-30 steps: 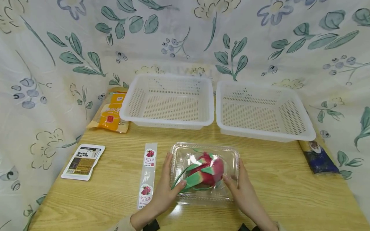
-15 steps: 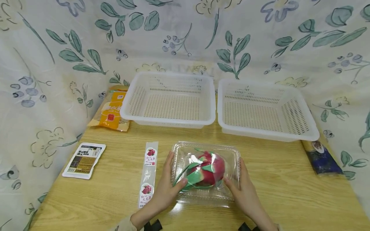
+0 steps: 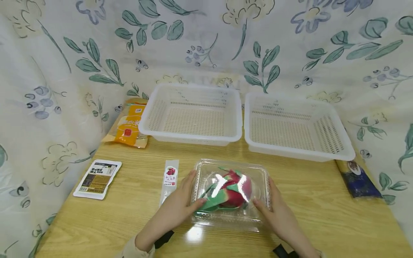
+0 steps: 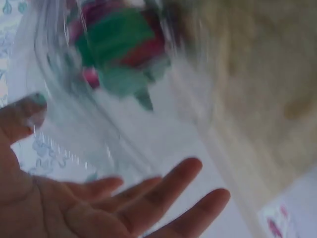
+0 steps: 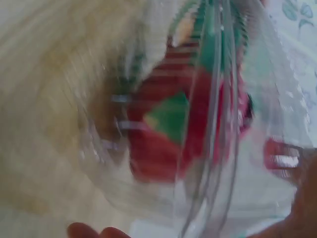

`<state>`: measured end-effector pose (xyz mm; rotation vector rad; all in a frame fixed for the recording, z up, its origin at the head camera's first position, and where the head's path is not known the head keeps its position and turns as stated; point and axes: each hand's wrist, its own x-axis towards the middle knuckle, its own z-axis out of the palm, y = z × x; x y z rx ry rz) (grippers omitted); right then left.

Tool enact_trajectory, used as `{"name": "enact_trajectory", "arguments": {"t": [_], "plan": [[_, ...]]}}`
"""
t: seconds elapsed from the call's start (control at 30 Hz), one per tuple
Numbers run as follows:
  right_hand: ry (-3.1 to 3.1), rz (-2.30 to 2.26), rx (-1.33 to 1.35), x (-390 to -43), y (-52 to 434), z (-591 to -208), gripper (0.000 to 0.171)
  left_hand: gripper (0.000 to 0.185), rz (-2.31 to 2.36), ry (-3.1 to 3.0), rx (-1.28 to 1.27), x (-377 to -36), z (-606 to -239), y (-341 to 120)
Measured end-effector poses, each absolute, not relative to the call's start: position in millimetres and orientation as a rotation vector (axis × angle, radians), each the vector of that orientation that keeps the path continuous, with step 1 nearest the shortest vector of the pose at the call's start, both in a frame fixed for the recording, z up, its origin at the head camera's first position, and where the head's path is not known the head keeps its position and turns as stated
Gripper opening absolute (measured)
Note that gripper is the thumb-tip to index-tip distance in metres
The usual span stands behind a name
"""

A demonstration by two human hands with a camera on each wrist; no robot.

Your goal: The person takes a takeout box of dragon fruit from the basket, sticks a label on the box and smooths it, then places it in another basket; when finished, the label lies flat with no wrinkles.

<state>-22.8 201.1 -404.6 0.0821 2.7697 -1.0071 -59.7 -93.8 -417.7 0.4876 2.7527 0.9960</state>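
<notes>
Clear box: on the tabletop (image 3: 322, 215), directly between the left hand (image 3: 179, 204) and the right hand (image 3: 275, 206); this clear box (image 3: 206, 173) lies with its long axis running from one hand to the other.
Nearer hand: neither; both touch it.
Hands: apart, each gripping one short end, thumb over the lid.
Inside the box: one dragon fruit (image 3: 235, 197), leaves toward the left hand.
Lid: over the fruit; whether latched, cannot tell.
Sticker strip (image 3: 170, 175): left of the box, partly hidden by the left hand.
Baskets: left basket (image 3: 190, 138) and right basket (image 3: 297, 152), side by side beyond the box, perforated floors showing.
</notes>
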Motion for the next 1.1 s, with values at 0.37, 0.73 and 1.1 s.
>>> {"name": "enact_trajectory", "arguments": {"t": [0.37,0.73,1.1], "plan": [[2.761,-0.94,-0.061,-22,219,-394,0.083,0.068,0.711,2.925,0.786,-73,-412,-118],[2.855,-0.9,-0.162,-21,221,-398,0.077,0.055,0.528,3.144,0.632,-74,-422,-138],[2.763,-1.025,-0.08,-12,217,-405,0.077,0.08,0.692,2.987,0.225,-73,-439,-149]]}}
